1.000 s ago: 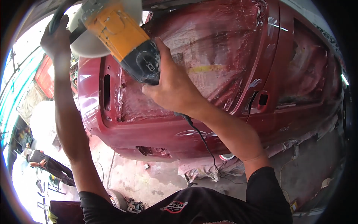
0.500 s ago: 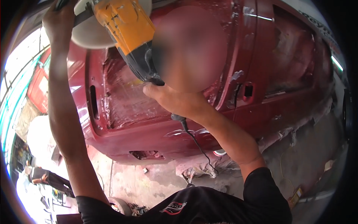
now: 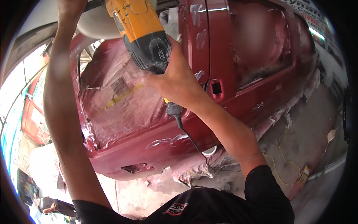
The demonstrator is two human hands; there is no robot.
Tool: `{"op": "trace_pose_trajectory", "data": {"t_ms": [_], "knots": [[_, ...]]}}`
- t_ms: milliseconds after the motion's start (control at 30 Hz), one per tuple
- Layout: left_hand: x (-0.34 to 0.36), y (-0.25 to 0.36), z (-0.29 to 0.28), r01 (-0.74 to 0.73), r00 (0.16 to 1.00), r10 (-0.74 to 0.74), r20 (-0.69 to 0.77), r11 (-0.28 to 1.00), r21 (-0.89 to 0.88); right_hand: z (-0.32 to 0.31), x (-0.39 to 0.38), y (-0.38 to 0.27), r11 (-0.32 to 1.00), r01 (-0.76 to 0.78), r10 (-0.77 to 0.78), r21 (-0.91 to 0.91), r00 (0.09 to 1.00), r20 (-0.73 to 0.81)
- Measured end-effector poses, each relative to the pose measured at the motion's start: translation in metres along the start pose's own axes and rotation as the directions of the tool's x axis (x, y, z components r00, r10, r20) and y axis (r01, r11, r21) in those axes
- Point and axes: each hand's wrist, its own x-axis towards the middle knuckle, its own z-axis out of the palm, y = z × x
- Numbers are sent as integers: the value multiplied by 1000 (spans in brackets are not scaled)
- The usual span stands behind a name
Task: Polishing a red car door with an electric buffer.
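My left hand [image 3: 71,9], at the upper left edge, grips the dark side handle of an orange-and-black power polisher [image 3: 136,20]; its fingertips are partly out of frame. My right hand [image 3: 177,78] is wrapped round the black rear end of that tool, whose cord [image 3: 190,138] hangs down. The white round pad [image 3: 97,26] is high up, partly behind the tool; whether it touches the bodywork I cannot tell. Below it stands a maroon car body [image 3: 220,48] with white smears, door-handle openings and windows covered in paint-stained sheeting [image 3: 112,123].
A person [image 3: 50,205] in dark clothes is at the lower left, near a white covered shape [image 3: 43,168] and red panels [image 3: 30,119]. Crumpled sheeting [image 3: 194,171] lies under the car. A yellow cord [image 3: 283,164] runs over the floor at right. A signboard [image 3: 309,11] is at the upper right.
Both hands and the polisher have shifted upward in the view. The car appears turned, with more of its upper part showing, as the camera's angle has changed.
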Motion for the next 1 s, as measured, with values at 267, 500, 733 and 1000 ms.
{"op": "trace_pose_trajectory", "data": {"t_ms": [267, 500, 733, 1000], "knots": [[19, 20, 59, 6, 1000, -7, -10, 996, -90, -59, 21, 5, 998, -55, 55, 10, 998, -20], [40, 49, 104, 113, 993, -110, 43, 990, -81, -105, 44, 11, 994, -94, 93, -55, 995, -26], [42, 78, 146, 147, 989, -143, 45, 985, -94, -149, 37, 18, 993, -93, 87, -72, 993, -82], [41, 105, 174, 147, 989, -146, 14, 986, -82, -203, 52, 22, 988, -154, 154, -4, 987, 41]]}}
